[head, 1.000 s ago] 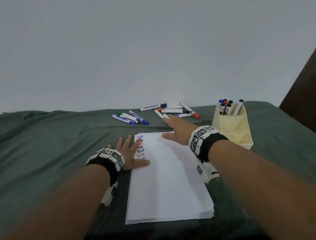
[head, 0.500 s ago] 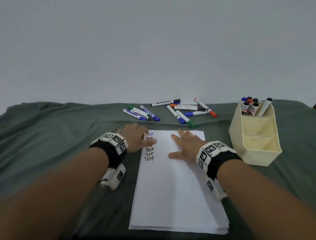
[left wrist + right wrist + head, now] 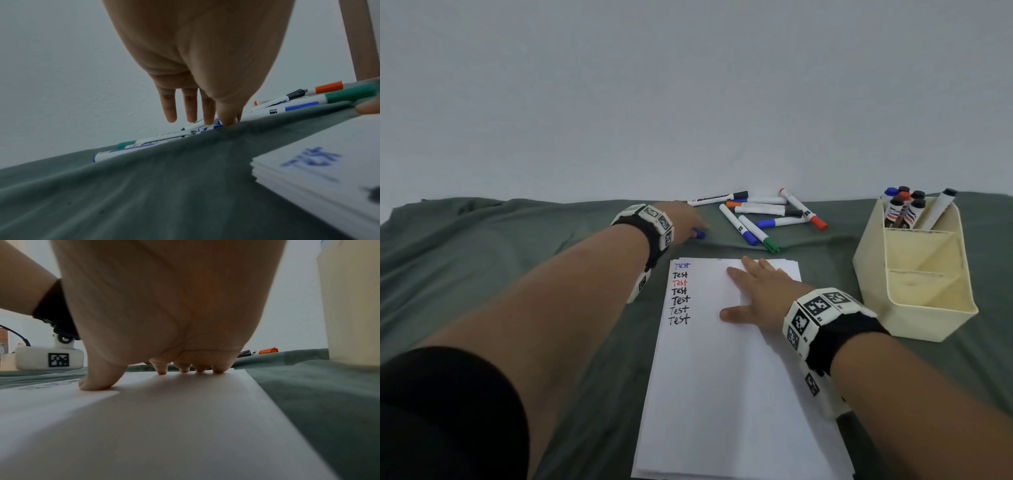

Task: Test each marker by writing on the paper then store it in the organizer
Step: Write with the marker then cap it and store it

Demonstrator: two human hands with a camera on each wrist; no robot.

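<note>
A stack of white paper (image 3: 722,394) lies on the green cloth, with a column of "Test" words (image 3: 680,294) at its upper left. My right hand (image 3: 756,291) lies flat on the sheet, fingertips (image 3: 185,369) and thumb pressing it. My left hand (image 3: 685,219) reaches past the paper's far left corner onto a small group of markers. Its fingers (image 3: 191,113) are straight, and the thumb touches a blue marker (image 3: 218,125) whose blue cap (image 3: 699,234) shows beside the hand. More loose markers (image 3: 767,216) lie behind the paper. The cream organizer (image 3: 893,308) stands at the right.
Several capped markers (image 3: 904,209) stand in the organizer's rear compartment; its front compartments hold nothing. A green-capped marker (image 3: 127,144) and a blue one (image 3: 107,155) lie left of my left hand. A plain wall rises just behind the table.
My left hand left the paper's left edge and moved forward onto the left group of markers. My right hand stayed flat on the paper.
</note>
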